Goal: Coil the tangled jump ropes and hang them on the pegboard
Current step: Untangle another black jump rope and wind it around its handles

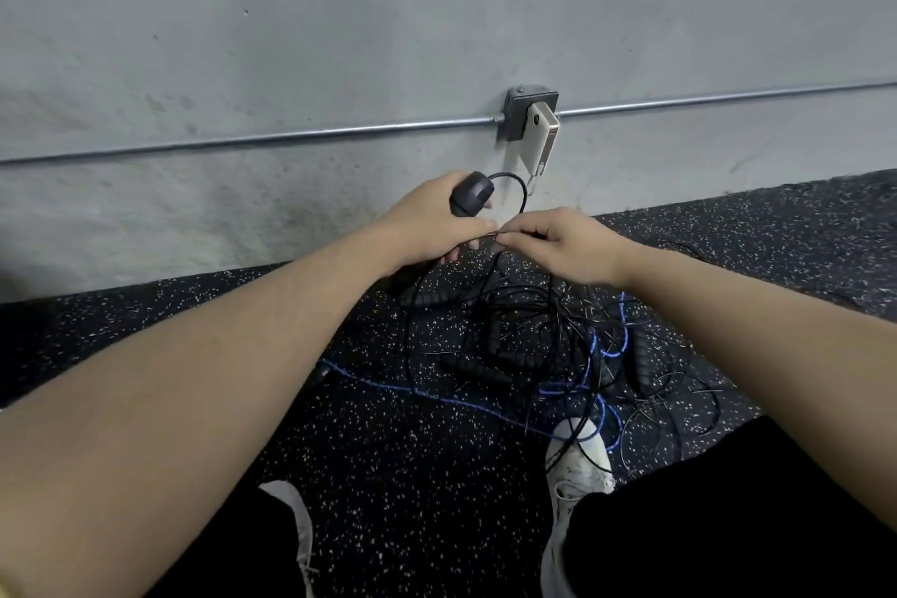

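Note:
My left hand grips a black jump-rope handle, whose rounded end sticks up above my fingers. A thin black cord loops out of the handle's top and comes down to my right hand, which pinches it right beside my left fingers. Below both hands a tangle of black cords and ribbed black handles lies on the floor, with a blue rope running through it to the left. No pegboard is in view.
The floor is black speckled rubber. A grey concrete wall stands just behind the hands, with a metal conduit and an outlet box holding a white plug-in device. My white shoes stand at the tangle's near edge.

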Action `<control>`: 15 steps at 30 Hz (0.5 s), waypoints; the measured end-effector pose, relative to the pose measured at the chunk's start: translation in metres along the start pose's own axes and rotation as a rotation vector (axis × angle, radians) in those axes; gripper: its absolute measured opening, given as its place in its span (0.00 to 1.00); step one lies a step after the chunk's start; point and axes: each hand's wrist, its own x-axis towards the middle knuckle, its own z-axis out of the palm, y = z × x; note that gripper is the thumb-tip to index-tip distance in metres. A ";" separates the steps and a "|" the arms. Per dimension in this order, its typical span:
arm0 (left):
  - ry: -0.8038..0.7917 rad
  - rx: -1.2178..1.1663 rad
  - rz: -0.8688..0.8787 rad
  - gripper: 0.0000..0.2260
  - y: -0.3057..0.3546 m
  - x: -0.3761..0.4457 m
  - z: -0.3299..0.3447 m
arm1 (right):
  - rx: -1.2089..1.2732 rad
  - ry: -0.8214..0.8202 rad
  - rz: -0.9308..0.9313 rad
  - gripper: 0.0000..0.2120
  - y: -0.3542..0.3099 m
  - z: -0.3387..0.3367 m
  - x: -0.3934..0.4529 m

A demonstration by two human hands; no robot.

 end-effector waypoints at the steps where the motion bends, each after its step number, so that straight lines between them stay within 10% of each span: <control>1: -0.038 0.011 -0.006 0.11 0.000 0.001 0.000 | 0.004 0.001 0.015 0.09 0.003 -0.001 -0.001; 7: 0.063 -0.128 0.085 0.12 0.003 0.000 0.002 | 0.131 -0.012 0.046 0.12 0.010 0.002 0.000; 12: 0.156 -0.209 0.119 0.11 0.002 -0.006 -0.008 | -0.079 -0.457 0.236 0.11 0.056 0.016 -0.011; 15: 0.210 -0.244 0.108 0.10 -0.001 -0.009 -0.019 | -0.196 -0.443 0.289 0.10 0.087 0.014 -0.017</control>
